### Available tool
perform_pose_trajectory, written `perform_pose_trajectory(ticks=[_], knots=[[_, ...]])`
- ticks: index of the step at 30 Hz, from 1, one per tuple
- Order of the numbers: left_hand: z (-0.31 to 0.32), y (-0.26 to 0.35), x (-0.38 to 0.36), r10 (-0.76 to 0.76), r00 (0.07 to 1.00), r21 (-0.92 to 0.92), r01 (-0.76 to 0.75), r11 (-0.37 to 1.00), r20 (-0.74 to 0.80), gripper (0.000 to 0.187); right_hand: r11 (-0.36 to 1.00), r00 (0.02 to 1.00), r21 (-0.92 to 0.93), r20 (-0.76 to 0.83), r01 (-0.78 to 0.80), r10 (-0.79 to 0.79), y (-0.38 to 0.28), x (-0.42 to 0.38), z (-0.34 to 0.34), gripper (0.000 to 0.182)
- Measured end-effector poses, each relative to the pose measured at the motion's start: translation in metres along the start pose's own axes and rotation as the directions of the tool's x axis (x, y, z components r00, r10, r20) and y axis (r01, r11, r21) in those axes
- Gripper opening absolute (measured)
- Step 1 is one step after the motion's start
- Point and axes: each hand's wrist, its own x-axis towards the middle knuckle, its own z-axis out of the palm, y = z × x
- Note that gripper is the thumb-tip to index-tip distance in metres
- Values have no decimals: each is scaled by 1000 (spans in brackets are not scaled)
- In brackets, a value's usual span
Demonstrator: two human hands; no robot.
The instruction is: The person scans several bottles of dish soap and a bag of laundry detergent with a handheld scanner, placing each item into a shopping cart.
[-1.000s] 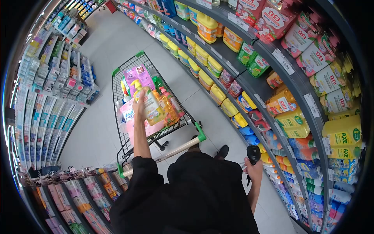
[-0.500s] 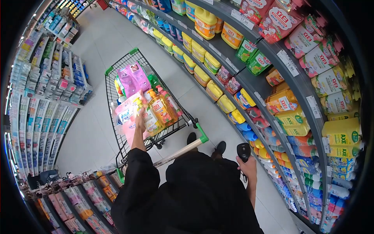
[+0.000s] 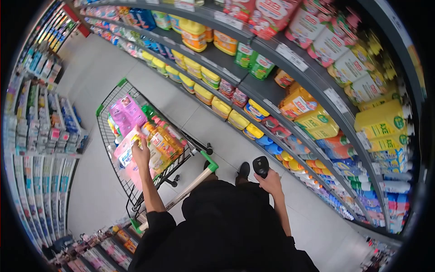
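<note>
My left hand (image 3: 141, 153) is over the shopping cart (image 3: 192, 152), its fingers apart beside a yellow pump top. Under it lie a pale pink pack (image 3: 124, 152) and a clear bottle of yellow liquid (image 3: 157, 158). An amber bottle (image 3: 164, 141) with a pump leans alongside, and a purple pack (image 3: 128, 112) rests farther forward in the basket. My right hand (image 3: 272, 182) is closed around the handle of a black handheld scanner (image 3: 260, 167), held low to the right of my body. The palm sides of both hands are hidden.
Shelves of detergent bottles (image 3: 301, 102) run along the right. More stocked shelving (image 3: 36, 190) stands on the left, and a low rack (image 3: 106, 254) is close by at lower left. The cart's handlebar (image 3: 188, 188) crosses just ahead of my body. Tiled floor (image 3: 95, 68) stretches forward.
My left hand has come away from the pump neck of the yellow bottle, fingers spreading. The view has swung right, so cart and shelves appear farther left. The scanner stays in my right hand.
</note>
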Motion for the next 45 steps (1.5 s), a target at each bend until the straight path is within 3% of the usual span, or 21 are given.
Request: perform_pose_trajectory(ticks=[1,3,4,5,7,10,11,12,13,17,25,27,28,32,36,38,39,42,45], knots=[[-3,21,-6,116,993,-377,-114,919,-18,63,1000,1000,-14,-3,4,-4,2,1,-2,41],[-32,120,-50,167,950,-808,123,576,263,60,999,999,-8,-8,-51,51,5,0,-5,40],[-42,159,-69,338,866,-903,248,350,368,65,999,999,6,-18,-51,51,11,1,-3,40],[-50,194,-87,518,751,-905,406,125,409,70,999,998,21,-30,-50,51,17,2,-2,40],[-68,261,-128,866,397,-764,645,-28,303,80,998,996,25,-62,-57,59,28,1,-1,39],[-99,341,-188,996,-91,-492,867,80,2,91,992,988,17,-90,-125,126,35,-5,-5,39],[-111,364,-207,968,-221,-360,918,167,-117,95,989,979,18,-140,-146,147,33,-10,-9,40],[-115,385,-231,927,-264,-275,943,189,-267,106,986,968,19,-185,-168,169,34,-15,-11,41],[-115,397,-246,866,-284,-190,956,223,-411,118,985,965,77,-200,-157,169,39,-19,-11,42],[-108,402,-273,861,-328,-179,944,279,-388,118,911,899,214,-190,-353,394,63,-37,-9,40],[-94,420,-307,818,-425,-140,904,403,-388,120,778,775,390,-210,-493,597,91,-82,-2,38],[-91,432,-294,806,-442,-137,895,424,-393,120,761,698,333,-311,-556,646,92,-89,-3,37],[-96,423,-295,802,-449,-136,891,432,-395,121,720,699,415,-234,-557,676,110,-89,2,36],[-103,416,-301,789,-466,-139,882,450,-400,121,796,696,315,-387,-517,605,128,-92,5,37],[-96,430,-292,775,-481,-134,872,470,-411,122,769,689,353,-345,-534,637,154,-91,18,36],[-101,429,-322,769,-487,-139,869,475,-414,123,809,680,188,-456,-557,574,174,-86,35,43],[-98,430,-284,768,-489,-144,868,475,-414,123,811,683,186,-454,-555,572,186,-90,38,43],[-105,422,-311,767,-491,-164,869,468,-413,123,804,705,181,-398,-566,587,207,-86,61,45],[-101,425,-291,771,-499,-195,866,461,-396,124,802,735,179,-328,-569,594,218,-79,87,47]])
